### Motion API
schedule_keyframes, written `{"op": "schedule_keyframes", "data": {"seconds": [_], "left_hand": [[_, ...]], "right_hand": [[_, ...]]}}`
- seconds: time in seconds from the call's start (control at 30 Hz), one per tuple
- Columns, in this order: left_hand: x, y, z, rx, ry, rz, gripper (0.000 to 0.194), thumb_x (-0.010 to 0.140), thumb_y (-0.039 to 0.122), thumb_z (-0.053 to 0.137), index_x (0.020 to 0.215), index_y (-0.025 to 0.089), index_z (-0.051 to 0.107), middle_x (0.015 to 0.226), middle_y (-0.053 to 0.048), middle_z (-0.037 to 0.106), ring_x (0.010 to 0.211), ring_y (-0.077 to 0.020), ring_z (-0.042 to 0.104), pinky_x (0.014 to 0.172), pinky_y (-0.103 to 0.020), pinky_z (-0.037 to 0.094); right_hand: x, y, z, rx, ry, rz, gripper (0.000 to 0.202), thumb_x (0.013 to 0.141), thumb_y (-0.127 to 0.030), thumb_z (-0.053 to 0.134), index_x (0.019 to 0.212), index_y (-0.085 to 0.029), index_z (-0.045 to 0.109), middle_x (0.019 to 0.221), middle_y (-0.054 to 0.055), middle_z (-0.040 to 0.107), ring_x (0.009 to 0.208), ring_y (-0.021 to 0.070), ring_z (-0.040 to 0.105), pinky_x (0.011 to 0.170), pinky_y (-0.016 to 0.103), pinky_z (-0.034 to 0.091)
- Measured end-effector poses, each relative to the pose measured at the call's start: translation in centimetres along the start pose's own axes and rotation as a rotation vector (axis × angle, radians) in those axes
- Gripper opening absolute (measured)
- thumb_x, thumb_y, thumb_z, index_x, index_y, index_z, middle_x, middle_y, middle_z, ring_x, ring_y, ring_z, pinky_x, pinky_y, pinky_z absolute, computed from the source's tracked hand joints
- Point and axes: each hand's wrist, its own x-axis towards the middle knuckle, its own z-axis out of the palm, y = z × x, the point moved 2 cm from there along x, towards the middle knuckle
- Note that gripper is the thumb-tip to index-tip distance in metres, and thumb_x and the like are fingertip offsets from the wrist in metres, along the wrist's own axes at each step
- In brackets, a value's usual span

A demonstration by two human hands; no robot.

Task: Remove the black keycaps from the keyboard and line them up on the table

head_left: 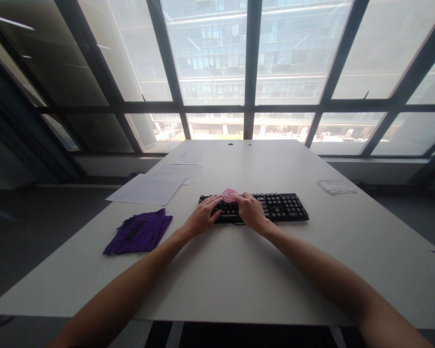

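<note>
A black keyboard (282,207) lies across the middle of the white table. Over its left half is a pink round disc (229,195) with pale concentric rings; I cannot tell its exact kind. My left hand (205,215) rests on the keyboard's left end, fingers stretched and thumb apart, fingertips at the disc's left edge. From the other side, my right hand (252,211) has thumb and fingers closed on the disc's right edge. Several keys are hidden beneath the hands and the disc.
A folded purple cloth (150,237) with a dark slim tool (136,228) on it lies at the left. Behind it are paper sheets (148,188). A clear plastic packet (336,187) lies at the right. The white table (217,285) reaches toward large windows.
</note>
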Motion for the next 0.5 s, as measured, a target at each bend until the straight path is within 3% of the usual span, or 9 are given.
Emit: {"op": "schedule_keyframes", "data": {"seconds": [0.37, 0.5], "left_hand": [[0.09, 0.38, -0.12, -0.021, 0.018, 0.005, 0.047, 0.094, 0.027, 0.052, 0.140, 0.019, 0.052, 0.144, -0.010, 0.053, 0.136, -0.0261, 0.046, 0.116, -0.048, 0.038], [0.02, 0.58, -0.31, -0.037, 0.025, 0.004, 0.045, 0.095, 0.027, 0.050, 0.139, 0.019, 0.052, 0.143, -0.010, 0.054, 0.135, -0.0259, 0.047, 0.116, -0.048, 0.038]], "right_hand": [[-0.22, -0.35, -0.09, -0.069, -0.039, 0.009, 0.040, 0.102, -0.024, 0.029, 0.130, -0.024, 0.057, 0.112, 0.011, 0.061, 0.102, 0.0221, 0.058, 0.084, 0.029, 0.043], [-0.32, -0.44, -0.34, -0.062, -0.032, 0.013, 0.044, 0.101, -0.020, 0.030, 0.140, -0.026, 0.050, 0.116, 0.011, 0.060, 0.106, 0.0216, 0.057, 0.086, 0.028, 0.043]]}}
